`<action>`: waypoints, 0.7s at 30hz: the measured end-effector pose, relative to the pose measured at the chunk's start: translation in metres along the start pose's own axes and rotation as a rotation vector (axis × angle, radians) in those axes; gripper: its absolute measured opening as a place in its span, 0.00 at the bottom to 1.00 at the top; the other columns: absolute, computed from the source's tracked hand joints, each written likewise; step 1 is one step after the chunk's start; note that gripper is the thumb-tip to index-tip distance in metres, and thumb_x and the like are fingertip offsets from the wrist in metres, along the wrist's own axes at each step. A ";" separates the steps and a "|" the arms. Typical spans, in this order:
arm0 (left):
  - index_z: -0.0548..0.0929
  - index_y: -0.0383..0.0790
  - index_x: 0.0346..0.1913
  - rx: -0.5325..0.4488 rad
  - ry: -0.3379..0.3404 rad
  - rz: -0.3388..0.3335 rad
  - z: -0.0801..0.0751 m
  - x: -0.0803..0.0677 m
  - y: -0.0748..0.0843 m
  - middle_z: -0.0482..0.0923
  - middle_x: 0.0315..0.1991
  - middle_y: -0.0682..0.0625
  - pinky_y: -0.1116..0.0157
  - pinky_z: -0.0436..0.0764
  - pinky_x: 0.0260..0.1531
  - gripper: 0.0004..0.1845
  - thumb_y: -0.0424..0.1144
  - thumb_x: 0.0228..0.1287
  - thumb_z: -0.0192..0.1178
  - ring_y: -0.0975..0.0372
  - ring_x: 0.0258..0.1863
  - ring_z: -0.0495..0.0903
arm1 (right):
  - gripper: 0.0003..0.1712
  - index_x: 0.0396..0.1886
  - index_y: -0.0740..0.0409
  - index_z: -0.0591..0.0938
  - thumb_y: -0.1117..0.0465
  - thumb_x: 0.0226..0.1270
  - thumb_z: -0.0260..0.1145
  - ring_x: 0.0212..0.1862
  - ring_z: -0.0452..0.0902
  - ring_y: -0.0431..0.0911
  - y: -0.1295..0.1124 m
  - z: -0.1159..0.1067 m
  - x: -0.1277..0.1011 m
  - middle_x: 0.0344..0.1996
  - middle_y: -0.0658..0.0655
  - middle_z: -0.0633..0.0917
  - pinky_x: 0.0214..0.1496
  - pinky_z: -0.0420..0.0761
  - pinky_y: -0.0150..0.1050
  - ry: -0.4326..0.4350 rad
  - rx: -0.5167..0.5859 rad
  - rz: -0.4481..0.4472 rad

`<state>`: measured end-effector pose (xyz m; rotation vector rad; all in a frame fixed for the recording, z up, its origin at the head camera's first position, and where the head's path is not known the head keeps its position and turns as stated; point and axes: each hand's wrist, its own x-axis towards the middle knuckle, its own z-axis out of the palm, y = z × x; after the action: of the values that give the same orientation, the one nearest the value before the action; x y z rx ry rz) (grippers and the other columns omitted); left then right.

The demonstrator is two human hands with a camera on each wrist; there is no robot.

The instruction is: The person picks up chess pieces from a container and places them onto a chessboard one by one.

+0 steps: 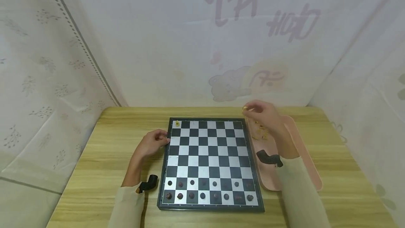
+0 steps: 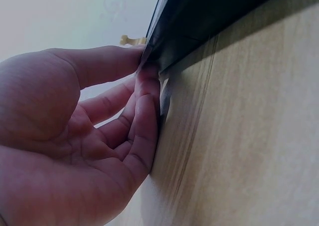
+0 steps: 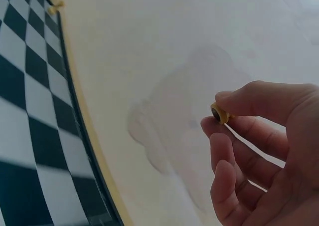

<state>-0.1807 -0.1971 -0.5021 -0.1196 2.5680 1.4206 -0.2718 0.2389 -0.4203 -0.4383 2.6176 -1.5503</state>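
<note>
A black-and-white chessboard (image 1: pixel 203 151) lies on the table, one yellow chess piece (image 1: pixel 177 123) standing on its far left corner square. At the board's left edge, my left hand (image 1: pixel 151 143) pinches the rim, thumb at the upper edge and fingers curled against the side and underside in the left wrist view. My right hand (image 1: pixel 265 116) is raised past the board's far right corner. Between its thumb and index finger it pinches a small yellow chess piece (image 3: pixel 219 114), whose round dark base faces the board side in the right wrist view.
Two rows of dark red chess pieces (image 1: pixel 203 196) stand along the board's near side. To the right, a pink tray (image 1: pixel 305 157) holds several yellow pieces (image 1: pixel 260 130), partly under my right forearm. A printed cloth (image 1: pixel 177 45) hangs behind the wooden table (image 1: pixel 110 157).
</note>
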 end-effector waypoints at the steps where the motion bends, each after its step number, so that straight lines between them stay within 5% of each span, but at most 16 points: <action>1: 0.83 0.28 0.64 -0.002 0.000 -0.001 0.000 0.000 0.000 0.88 0.45 0.42 0.57 0.78 0.46 0.19 0.36 0.77 0.66 0.51 0.45 0.83 | 0.14 0.54 0.66 0.87 0.62 0.77 0.75 0.39 0.82 0.45 -0.003 0.006 0.004 0.46 0.62 0.88 0.37 0.81 0.37 -0.012 0.004 -0.005; 8: 0.83 0.28 0.64 -0.012 0.007 -0.014 0.001 0.000 0.003 0.88 0.46 0.42 0.57 0.78 0.47 0.20 0.37 0.78 0.66 0.51 0.45 0.83 | 0.12 0.54 0.60 0.89 0.60 0.76 0.76 0.49 0.84 0.55 -0.016 0.048 0.033 0.51 0.59 0.88 0.47 0.83 0.44 -0.136 -0.086 0.004; 21: 0.83 0.28 0.63 -0.017 0.008 -0.004 -0.001 -0.001 0.003 0.88 0.45 0.42 0.59 0.76 0.44 0.20 0.37 0.77 0.67 0.52 0.44 0.82 | 0.09 0.46 0.56 0.92 0.59 0.71 0.80 0.44 0.82 0.51 -0.024 0.113 0.068 0.42 0.53 0.89 0.44 0.82 0.45 -0.263 -0.149 -0.118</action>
<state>-0.1803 -0.1958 -0.4989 -0.1332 2.5609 1.4432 -0.3092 0.1137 -0.4488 -0.7638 2.5486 -1.2304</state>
